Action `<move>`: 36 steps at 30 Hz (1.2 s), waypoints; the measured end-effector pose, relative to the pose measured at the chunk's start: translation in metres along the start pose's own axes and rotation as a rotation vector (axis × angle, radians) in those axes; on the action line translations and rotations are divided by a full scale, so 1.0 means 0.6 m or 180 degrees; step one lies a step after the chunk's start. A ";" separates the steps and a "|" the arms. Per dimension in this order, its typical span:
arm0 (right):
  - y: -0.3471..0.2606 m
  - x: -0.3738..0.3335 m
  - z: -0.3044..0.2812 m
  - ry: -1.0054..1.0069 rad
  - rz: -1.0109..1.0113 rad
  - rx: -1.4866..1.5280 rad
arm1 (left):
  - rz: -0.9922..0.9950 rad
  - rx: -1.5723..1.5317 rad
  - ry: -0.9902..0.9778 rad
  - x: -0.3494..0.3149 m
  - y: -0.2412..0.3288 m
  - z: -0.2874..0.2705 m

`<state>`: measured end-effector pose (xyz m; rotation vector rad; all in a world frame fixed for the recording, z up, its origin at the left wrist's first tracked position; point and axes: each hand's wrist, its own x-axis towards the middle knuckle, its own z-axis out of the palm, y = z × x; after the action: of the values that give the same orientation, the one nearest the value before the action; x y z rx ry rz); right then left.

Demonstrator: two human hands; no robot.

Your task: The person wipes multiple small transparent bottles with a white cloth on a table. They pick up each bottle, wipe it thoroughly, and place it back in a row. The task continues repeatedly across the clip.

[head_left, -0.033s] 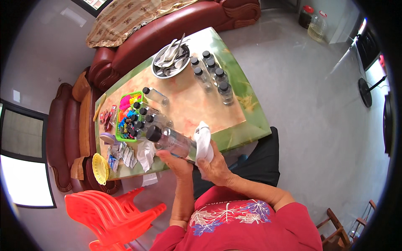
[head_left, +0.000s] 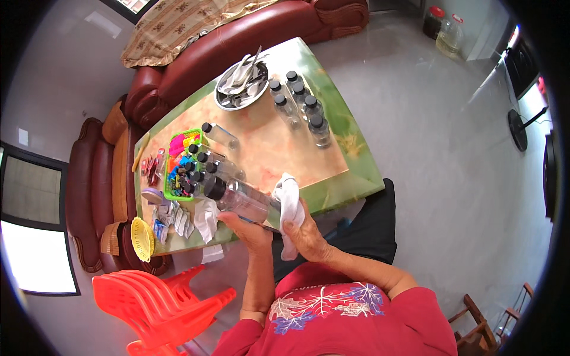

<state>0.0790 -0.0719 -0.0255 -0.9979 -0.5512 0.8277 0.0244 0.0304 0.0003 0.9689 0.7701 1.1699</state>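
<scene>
The person's left hand (head_left: 254,234) is curled under a large clear bottle (head_left: 248,203) with a black cap, gripping it over the near edge of the bench (head_left: 297,163); the bottle's capped end points toward the left side of the bench. The right hand (head_left: 307,237) is closed around a bunched white cloth (head_left: 290,204) at the bottle's other end, its fingers mostly folded out of sight and the cloth's loose end hanging below. Beyond the held bottle, several smaller black-capped bottles (head_left: 224,166) cluster just beside a green basket (head_left: 171,196) of colourful items, and a lone bottle (head_left: 221,136) stands a little farther off. Six more capped bottles (head_left: 320,135) stand near the far right edge, beside a metal bowl (head_left: 238,108) heaped with spoons (head_left: 238,72). A yellow basket (head_left: 142,238) sits at the left corner, near crumpled packets (head_left: 181,219) and another white cloth (head_left: 206,221).
</scene>
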 end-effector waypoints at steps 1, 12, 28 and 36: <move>0.001 0.005 0.000 -0.0097 0.0320 0.0170 | -0.0091 -0.0179 -0.0072 -0.001 0.009 0.008; 0.021 0.072 -0.042 -0.0626 0.1835 0.1722 | -0.0100 -0.0827 -0.1300 -0.021 0.009 0.012; -0.097 0.057 -0.011 -0.0245 -0.1215 -0.1211 | -0.0014 0.0962 -0.1232 -0.052 -0.017 -0.020; -0.137 0.122 -0.045 -0.2360 -0.0288 -0.0509 | -0.1028 0.0704 -0.1996 -0.061 -0.012 -0.030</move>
<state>0.1701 -0.0499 0.0386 -0.7807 -1.3017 1.0809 0.0023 -0.0019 -0.0133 1.2546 0.5210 0.4581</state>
